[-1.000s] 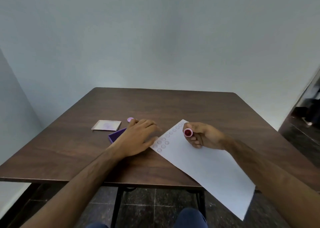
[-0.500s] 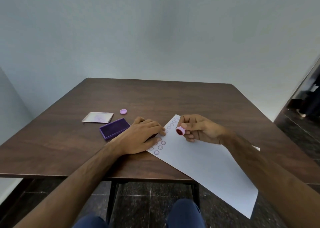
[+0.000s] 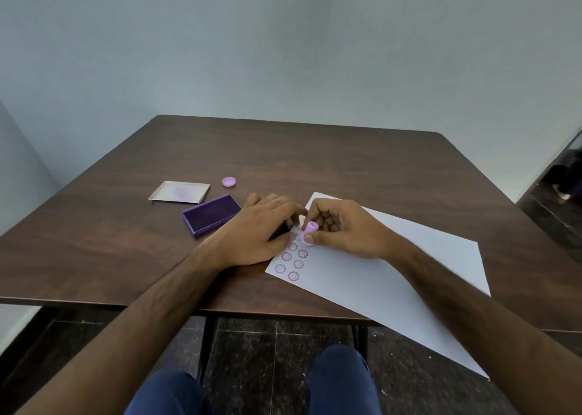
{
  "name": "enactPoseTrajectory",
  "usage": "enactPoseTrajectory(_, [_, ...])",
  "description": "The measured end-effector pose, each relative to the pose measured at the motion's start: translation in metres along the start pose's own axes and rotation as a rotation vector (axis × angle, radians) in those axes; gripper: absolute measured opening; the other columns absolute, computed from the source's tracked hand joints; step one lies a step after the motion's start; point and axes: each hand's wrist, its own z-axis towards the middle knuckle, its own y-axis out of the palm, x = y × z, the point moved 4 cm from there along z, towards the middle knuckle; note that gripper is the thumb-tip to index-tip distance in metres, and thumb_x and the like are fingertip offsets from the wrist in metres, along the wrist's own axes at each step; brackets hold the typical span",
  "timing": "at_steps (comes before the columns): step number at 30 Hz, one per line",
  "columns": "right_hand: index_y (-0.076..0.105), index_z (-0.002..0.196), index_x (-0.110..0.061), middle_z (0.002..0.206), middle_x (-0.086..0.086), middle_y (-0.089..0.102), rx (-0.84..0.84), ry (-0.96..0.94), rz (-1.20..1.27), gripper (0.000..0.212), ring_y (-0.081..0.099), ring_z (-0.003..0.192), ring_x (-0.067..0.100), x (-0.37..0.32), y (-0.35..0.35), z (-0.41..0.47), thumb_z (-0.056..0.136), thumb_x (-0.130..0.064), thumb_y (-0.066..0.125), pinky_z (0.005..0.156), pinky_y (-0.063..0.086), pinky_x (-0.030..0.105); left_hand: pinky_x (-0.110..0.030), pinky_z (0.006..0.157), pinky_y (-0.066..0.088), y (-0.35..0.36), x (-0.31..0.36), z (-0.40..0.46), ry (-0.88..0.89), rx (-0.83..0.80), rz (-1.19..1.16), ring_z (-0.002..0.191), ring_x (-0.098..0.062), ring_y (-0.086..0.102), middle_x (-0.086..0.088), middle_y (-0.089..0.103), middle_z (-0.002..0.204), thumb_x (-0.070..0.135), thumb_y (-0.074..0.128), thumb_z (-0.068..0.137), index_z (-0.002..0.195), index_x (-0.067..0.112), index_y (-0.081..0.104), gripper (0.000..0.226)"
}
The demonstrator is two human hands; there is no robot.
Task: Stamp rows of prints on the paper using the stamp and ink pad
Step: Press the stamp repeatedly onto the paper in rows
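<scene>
Table [image 3: 315, 162]: paper [image 3: 393, 272] overhangs its near edge.
Right hand [image 3: 343, 228]: pinching stamp [image 3: 310, 229], seemingly touching paper.
Left hand [image 3: 258, 228]: flat, empty, pinning paper.
Risk: smudged print if paper slides.

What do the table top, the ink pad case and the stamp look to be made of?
Table top: dark brown wood-grain surface, likely laminate, matte with a faint sheen. Ink pad case: purple moulded plastic, by its even colour and crisp rim. Stamp, pinched in the right hand: lilac plastic, smooth and slightly glossy.

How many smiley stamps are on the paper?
6 clear prints on the paper, in two rows near its left edge, below the hands; fainter ones by the stamp may be hidden.
</scene>
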Motion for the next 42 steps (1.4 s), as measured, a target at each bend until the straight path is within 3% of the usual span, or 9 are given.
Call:
enactPoseTrajectory(4, [0.069, 0.093, -0.010, 0.089, 0.011, 0.071, 0.025, -0.026, 0.004, 0.018, 0.065, 0.083, 0.033, -0.0012, -0.0002, -0.0008, 0.087, -0.025, 0.077, 0.075, 0.054, 0.049, -0.033, 0.090, 0.036, -0.0058, 0.0006, 0.0001, 0.017, 0.007, 0.062, 0.110, -0.008, 0.049, 0.008, 0.058, 0.123, 0.033, 0.055, 0.094, 0.124, 0.026, 0.056, 0.030])
enactPoseTrajectory(14, [0.065, 0.089, -0.011, 0.078, 0.002, 0.066, 0.086, -0.084, -0.093, 0.019, 0.059, 0.070, 0.026, 0.0038, 0.0045, -0.0025, 0.086, -0.025, 0.077, 0.062, 0.051, 0.036, -0.039, 0.094, 0.037, -0.0004, -0.0032, 0.0007, 0.011, -0.018, 0.042, 0.122, -0.007, 0.047, 0.011, 0.056, 0.135, 0.029, 0.047, 0.099, 0.123, 0.028, 0.061, 0.028])
enactPoseTrajectory(19, [0.065, 0.087, -0.009, 0.075, -0.008, 0.064, 0.084, -0.089, -0.134, 0.020, 0.055, 0.064, 0.008, 0.0022, 0.0055, -0.0025, 0.086, -0.024, 0.078, 0.061, 0.044, 0.018, -0.037, 0.093, 0.037, 0.0011, -0.0047, 0.0017, 0.001, -0.024, 0.029, 0.121, -0.008, 0.047, 0.010, 0.057, 0.135, 0.030, 0.047, 0.099, 0.123, 0.028, 0.061, 0.029])
enactPoseTrajectory(27, [0.064, 0.086, -0.011, 0.073, -0.007, 0.062, 0.085, -0.072, -0.142, 0.019, 0.052, 0.062, 0.008, 0.0026, 0.0059, -0.0021, 0.086, -0.024, 0.078, 0.060, 0.043, 0.018, -0.037, 0.094, 0.037, 0.0006, -0.0044, 0.0014, -0.001, -0.030, 0.025, 0.123, -0.010, 0.047, 0.008, 0.057, 0.135, 0.031, 0.046, 0.098, 0.124, 0.028, 0.060, 0.030])
enactPoseTrajectory(32, [0.063, 0.085, -0.010, 0.073, 0.008, 0.065, 0.083, -0.088, -0.146, 0.019, 0.055, 0.062, 0.023, 0.0007, 0.0063, -0.0025, 0.087, -0.024, 0.077, 0.057, 0.046, 0.027, -0.037, 0.093, 0.037, -0.0002, -0.0042, 0.0022, -0.004, -0.034, 0.025, 0.123, -0.011, 0.048, 0.008, 0.058, 0.135, 0.033, 0.044, 0.098, 0.124, 0.027, 0.061, 0.032])
enactPoseTrajectory(36, [0.063, 0.084, -0.009, 0.071, 0.010, 0.063, 0.073, -0.098, -0.152, 0.019, 0.050, 0.060, 0.019, -0.0012, 0.0077, -0.0024, 0.088, -0.023, 0.076, 0.056, 0.044, 0.024, -0.039, 0.093, 0.038, 0.0010, -0.0048, 0.0014, -0.007, -0.036, 0.020, 0.122, -0.009, 0.047, 0.009, 0.057, 0.135, 0.032, 0.046, 0.098, 0.124, 0.028, 0.060, 0.030])
enactPoseTrajectory(42, [0.062, 0.083, -0.013, 0.068, -0.014, 0.056, 0.063, -0.122, -0.275, 0.019, 0.050, 0.061, 0.009, -0.0030, 0.0067, -0.0014, 0.088, -0.026, 0.075, 0.059, 0.036, 0.010, -0.038, 0.093, 0.037, 0.0012, -0.0056, 0.0014, -0.009, -0.034, 0.020, 0.121, -0.008, 0.047, 0.009, 0.058, 0.133, 0.031, 0.048, 0.099, 0.123, 0.029, 0.061, 0.027])
